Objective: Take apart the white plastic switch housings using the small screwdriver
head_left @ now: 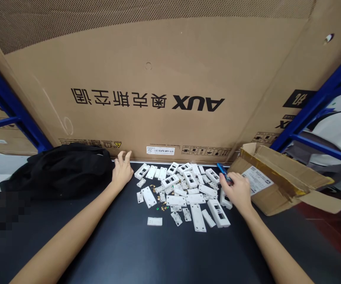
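Observation:
My left hand (123,169) is open near the back edge of the dark table, its fingers bent and apart, between the black cloth and the white parts. My right hand (237,189) is closed around a slim blue tool (222,169); its exact kind is not clear. Between my hands lies a spread of white plastic parts. They include a slotted housing (218,213), a long flat plate (198,217) and a small clip-like piece (176,218). Tiny brass-coloured and green bits (163,206) are scattered among them.
An opened cardboard box (265,189) stands at the right, close to my right hand. A black cloth (60,171) is heaped at the left. Behind the table (158,256) rises a large printed carton (146,130), with blue metal frames (315,102) at the sides.

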`<state>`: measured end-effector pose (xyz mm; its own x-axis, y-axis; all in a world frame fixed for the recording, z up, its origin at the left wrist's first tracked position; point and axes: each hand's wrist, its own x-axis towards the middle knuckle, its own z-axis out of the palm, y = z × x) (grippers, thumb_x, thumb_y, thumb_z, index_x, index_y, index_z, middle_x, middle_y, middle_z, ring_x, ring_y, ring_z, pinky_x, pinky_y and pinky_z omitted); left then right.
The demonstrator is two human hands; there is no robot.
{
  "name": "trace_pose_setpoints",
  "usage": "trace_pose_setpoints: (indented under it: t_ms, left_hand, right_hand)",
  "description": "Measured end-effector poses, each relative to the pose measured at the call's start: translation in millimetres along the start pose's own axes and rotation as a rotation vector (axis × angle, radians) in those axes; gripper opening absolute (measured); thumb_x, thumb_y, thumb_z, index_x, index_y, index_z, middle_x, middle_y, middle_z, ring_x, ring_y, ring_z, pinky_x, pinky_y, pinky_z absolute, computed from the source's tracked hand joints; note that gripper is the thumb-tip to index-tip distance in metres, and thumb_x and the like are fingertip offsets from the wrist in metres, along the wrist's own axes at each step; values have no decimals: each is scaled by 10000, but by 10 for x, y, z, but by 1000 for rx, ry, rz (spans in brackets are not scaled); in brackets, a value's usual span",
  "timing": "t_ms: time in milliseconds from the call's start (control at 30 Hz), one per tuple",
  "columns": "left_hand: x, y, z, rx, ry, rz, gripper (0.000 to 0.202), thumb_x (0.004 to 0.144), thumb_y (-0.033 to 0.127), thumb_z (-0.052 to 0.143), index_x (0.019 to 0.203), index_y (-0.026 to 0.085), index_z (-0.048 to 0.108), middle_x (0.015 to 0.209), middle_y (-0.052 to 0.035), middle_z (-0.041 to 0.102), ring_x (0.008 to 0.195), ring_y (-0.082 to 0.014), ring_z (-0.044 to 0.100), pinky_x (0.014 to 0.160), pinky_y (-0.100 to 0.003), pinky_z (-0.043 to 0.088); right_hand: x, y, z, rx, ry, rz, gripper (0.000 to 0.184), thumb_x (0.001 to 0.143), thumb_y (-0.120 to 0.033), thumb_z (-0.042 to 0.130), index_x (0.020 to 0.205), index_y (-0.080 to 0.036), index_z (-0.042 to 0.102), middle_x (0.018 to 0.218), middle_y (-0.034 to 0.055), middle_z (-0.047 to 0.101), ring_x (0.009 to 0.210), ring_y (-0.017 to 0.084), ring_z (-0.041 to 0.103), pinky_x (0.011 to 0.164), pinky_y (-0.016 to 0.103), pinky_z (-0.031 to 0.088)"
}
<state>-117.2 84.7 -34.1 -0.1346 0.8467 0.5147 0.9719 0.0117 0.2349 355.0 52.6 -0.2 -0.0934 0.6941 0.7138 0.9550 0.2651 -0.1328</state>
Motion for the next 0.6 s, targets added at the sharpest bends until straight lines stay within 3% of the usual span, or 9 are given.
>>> trace_pose_setpoints:
  t_ms: [200,600]
  left_hand:
    - [26,14,-36,3,-55,20,795,831,92,462,1600,176,283,1605,-162,362,1150,-331,656,934,-436,589]
    - [30,52,-86,38,-106,-36,778,844,119,477,1597,163,285,1619,-187,312,1121,-356,680,887,-476,604]
  right_hand:
    - [-10,3,7,16,17,4,438,965,-461,501,602,-236,405,566,-4,482,631,186,499,682,336,296]
    - [-1,-4,-22,25,-51,57,439,964,-484,467,608,-238,393,587,9,511,656,196,512,702,340,299]
